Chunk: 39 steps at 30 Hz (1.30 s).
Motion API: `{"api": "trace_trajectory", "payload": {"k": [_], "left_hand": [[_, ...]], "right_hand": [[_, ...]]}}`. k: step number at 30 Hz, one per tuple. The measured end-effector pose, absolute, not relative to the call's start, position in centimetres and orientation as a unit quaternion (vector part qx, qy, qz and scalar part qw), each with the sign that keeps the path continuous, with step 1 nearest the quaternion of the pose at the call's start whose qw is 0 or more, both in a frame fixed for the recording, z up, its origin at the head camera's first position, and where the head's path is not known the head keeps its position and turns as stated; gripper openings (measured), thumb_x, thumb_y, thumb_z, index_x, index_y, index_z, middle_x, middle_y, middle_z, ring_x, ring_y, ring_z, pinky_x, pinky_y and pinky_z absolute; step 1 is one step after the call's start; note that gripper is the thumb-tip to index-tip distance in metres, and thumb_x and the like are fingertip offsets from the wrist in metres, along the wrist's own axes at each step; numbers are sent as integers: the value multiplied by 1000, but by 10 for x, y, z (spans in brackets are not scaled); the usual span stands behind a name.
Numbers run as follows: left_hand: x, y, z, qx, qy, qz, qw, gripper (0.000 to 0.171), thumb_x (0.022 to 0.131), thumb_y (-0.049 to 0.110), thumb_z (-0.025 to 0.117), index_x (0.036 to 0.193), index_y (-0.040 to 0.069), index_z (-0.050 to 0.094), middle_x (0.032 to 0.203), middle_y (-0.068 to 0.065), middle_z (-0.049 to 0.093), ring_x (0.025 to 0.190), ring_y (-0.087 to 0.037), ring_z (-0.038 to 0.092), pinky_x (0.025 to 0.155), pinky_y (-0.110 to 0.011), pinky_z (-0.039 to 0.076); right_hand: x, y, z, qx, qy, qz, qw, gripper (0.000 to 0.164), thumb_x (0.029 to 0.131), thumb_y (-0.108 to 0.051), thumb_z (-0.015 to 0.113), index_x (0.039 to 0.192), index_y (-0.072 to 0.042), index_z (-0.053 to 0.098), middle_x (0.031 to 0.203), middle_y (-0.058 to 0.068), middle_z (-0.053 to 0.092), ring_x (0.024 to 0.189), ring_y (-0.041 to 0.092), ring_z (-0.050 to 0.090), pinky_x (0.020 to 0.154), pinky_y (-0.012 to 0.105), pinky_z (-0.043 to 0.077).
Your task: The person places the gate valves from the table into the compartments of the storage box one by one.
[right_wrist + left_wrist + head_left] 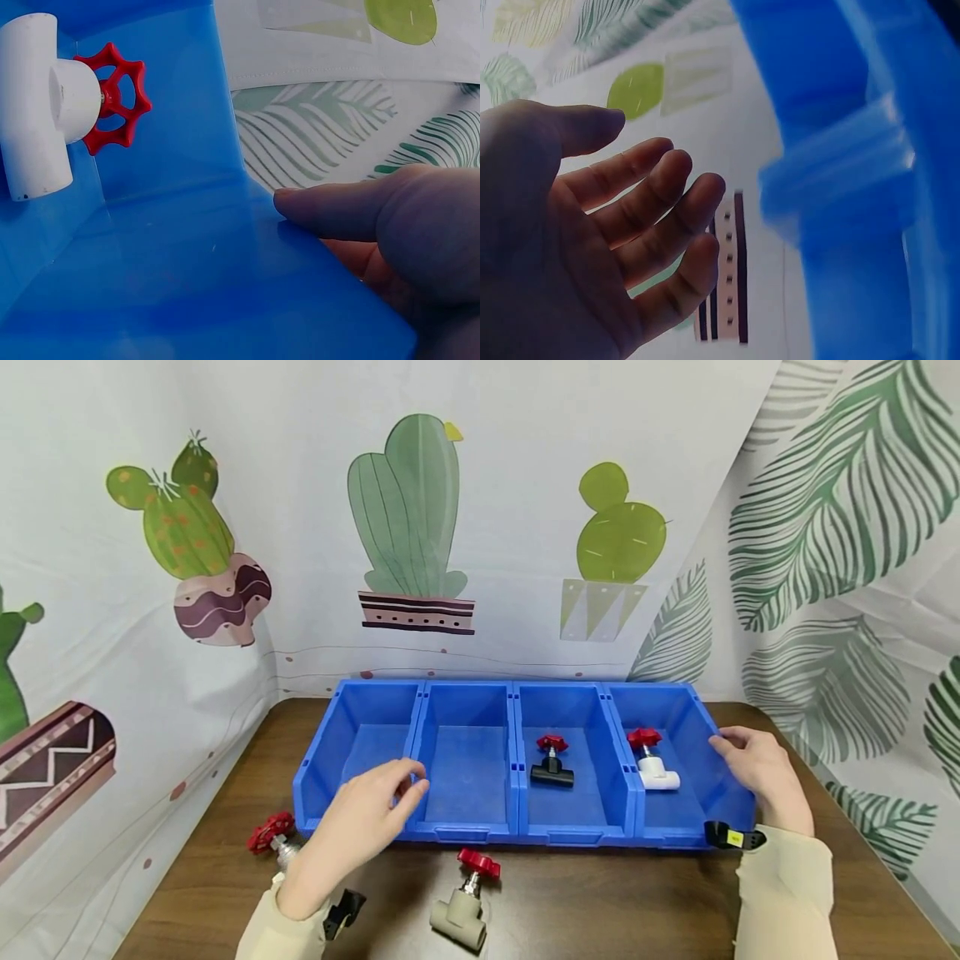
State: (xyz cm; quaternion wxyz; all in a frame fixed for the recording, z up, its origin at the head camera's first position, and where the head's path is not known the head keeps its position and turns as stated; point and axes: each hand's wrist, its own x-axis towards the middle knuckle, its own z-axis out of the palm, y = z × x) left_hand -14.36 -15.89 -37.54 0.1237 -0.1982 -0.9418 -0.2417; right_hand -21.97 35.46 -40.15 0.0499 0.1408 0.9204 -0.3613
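Note:
A row of joined blue bins (471, 777) sits on the table. My left hand (360, 827) hovers over the front of the left bins, fingers loosely bent and holding nothing; its palm shows in the left wrist view. At the far right, my right hand (765, 772) pinches the outer wall of the rightmost bin (172, 277), thumb over the rim and fingers outside. Inside that bin lies a white tee-shaped valve (34, 112) with a red handwheel (112, 97). The bin to its left holds a black valve (552, 770), also red-wheeled.
A beige valve (459, 917) with a red wheel lies on the wooden table (600, 902) before the bins. Another red-wheeled valve (272, 832) lies at the left, partly hidden by my left arm. A printed cloth (517, 527) hangs behind.

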Motion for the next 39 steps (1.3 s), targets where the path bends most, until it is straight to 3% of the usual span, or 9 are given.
{"api": "trace_trajectory", "payload": {"k": [18, 25, 31, 39], "left_hand": [[-133, -125, -412, -299, -927, -223, 46, 13, 100, 28, 57, 101, 19, 66, 80, 16, 55, 67, -1, 49, 56, -25, 43], [-130, -121, -421, -311, -927, -207, 34, 12, 99, 29, 57, 101, 21, 66, 80, 16, 56, 64, -1, 47, 54, -24, 42], [-128, -119, -428, -317, -928, -193, 38, 13, 98, 30, 58, 100, 20, 67, 86, 13, 62, 70, -4, 56, 56, -27, 46], [-125, -117, -434, -325, -927, -184, 33, 11, 97, 30, 60, 93, 21, 65, 76, 16, 55, 64, -3, 50, 52, -25, 41]], "right_hand": [[-220, 355, -401, 130, 918, -372, 54, 64, 103, -40, 42, 144, 9, 34, 138, 41, 34, 117, 56, 41, 89, 68, 38], [-219, 355, -401, 138, 914, -376, 63, 67, 103, -42, 42, 146, 8, 31, 139, 40, 33, 117, 56, 40, 87, 68, 39], [-219, 355, -401, 136, 913, -380, 62, 68, 103, -43, 42, 146, 8, 31, 140, 40, 34, 117, 56, 40, 88, 69, 39], [-220, 356, -402, 142, 914, -376, 63, 68, 103, -43, 42, 146, 8, 32, 139, 40, 34, 117, 56, 40, 88, 69, 39]]}}
